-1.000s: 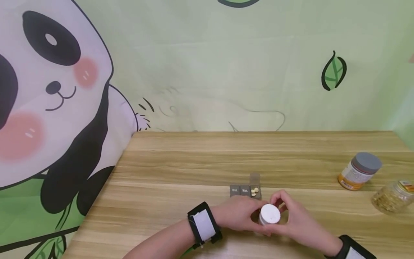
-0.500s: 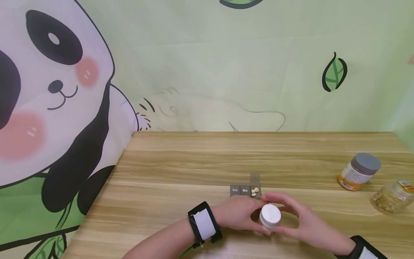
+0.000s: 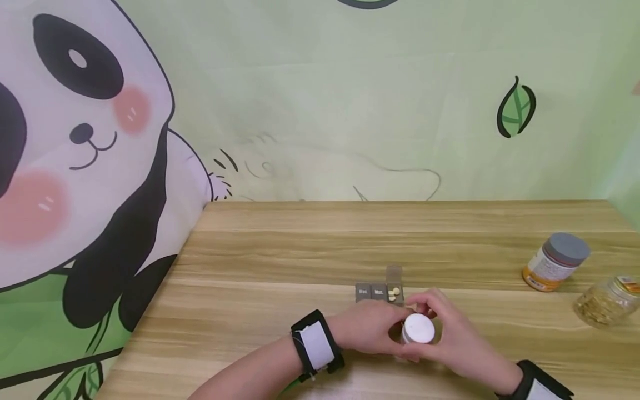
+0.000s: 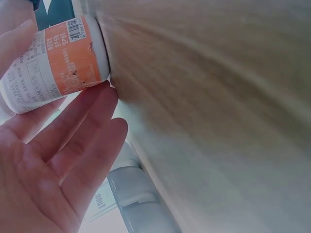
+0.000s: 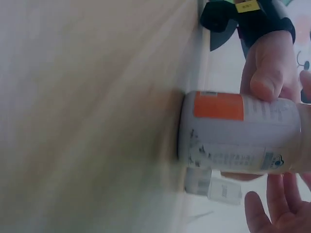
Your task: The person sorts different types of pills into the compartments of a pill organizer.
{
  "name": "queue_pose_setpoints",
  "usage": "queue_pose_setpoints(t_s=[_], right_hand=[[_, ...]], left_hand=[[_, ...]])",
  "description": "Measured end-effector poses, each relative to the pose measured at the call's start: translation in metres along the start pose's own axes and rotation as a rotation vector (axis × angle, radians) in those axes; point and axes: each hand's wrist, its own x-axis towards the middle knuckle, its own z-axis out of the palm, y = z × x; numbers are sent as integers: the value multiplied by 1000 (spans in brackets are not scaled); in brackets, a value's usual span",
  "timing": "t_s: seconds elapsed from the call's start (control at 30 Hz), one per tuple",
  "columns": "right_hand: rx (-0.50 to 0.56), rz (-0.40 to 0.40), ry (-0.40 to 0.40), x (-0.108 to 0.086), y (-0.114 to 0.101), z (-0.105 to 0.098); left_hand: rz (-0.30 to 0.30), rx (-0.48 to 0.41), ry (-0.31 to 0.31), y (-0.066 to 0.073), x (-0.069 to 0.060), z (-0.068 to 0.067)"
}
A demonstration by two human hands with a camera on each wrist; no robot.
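A white pill bottle (image 5: 233, 131) with an orange-and-white label stands upright on the table, its white cap (image 3: 419, 328) uppermost. My left hand (image 3: 367, 328) holds the bottle's body from the left, thumb on one side and fingers on the other. From the right, my right hand (image 3: 457, 344) grips the cap between thumb and fingers; part of that contact is hidden. Just behind the hands lies a grey pill organizer (image 3: 378, 292) with day names. Its right-end compartment has the lid raised and several pale tablets (image 3: 395, 293) inside.
At the right stand a grey-lidded jar (image 3: 556, 262) with an orange-and-white label and a clear jar (image 3: 607, 301) of yellowish capsules. The wooden table (image 3: 280, 250) meets a panda-printed backdrop (image 3: 320, 111) along its far edge.
Half a second ago the right fingers were spread wider and farther right; now they have come back in around the cap. The left hand and bottle have stayed in place.
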Motion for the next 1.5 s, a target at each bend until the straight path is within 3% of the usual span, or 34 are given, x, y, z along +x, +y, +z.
queue_pose_setpoints(t_s=[0.23,0.47,0.77,1.0,1.1,1.3,1.5], right_hand=[[157,43,-114,-7,4,-16],[219,-15,-181,-13,8,-24],[75,-24,-72,-9,5,-15],[-73,37,-50,-2,-1,-6],[-54,42,-71,-3,-2,-9],[156,23,-152,-8,2,-24],[66,-10,-179,-11,4,-24]], left_hand=[[-11,-3,-8,0,1,1],[-18,3,-5,0,0,1],[-20,12,-1,1,0,1],[1,-6,4,-1,0,1],[1,3,0,-1,0,1],[0,-19,-5,-1,0,2],[3,-13,6,-2,0,1]])
